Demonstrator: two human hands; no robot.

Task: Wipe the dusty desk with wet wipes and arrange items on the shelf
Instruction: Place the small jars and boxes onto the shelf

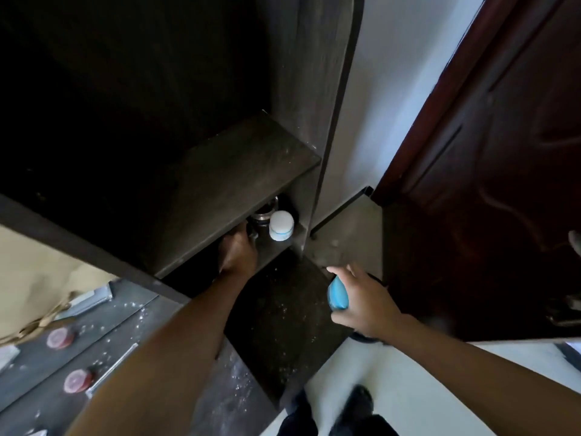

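A dark wooden shelf unit stands over the dusty desk (283,325). My left hand (237,251) reaches under the upper shelf board (239,171) into the lower compartment; its fingers are hidden near a dark glass jar (262,215), so its grip cannot be judged. A white jar with a blue band (280,225) stands beside that jar on the lower shelf. My right hand (361,302) hovers over the desk's right corner, closed around a light blue container (338,294).
Two red round lids (59,338) (78,380) and metal strips lie on the grey dusty surface at lower left, next to a brown paper bag (34,278). A dark red door (503,152) stands at the right. The white floor and my shoes (358,401) show below.
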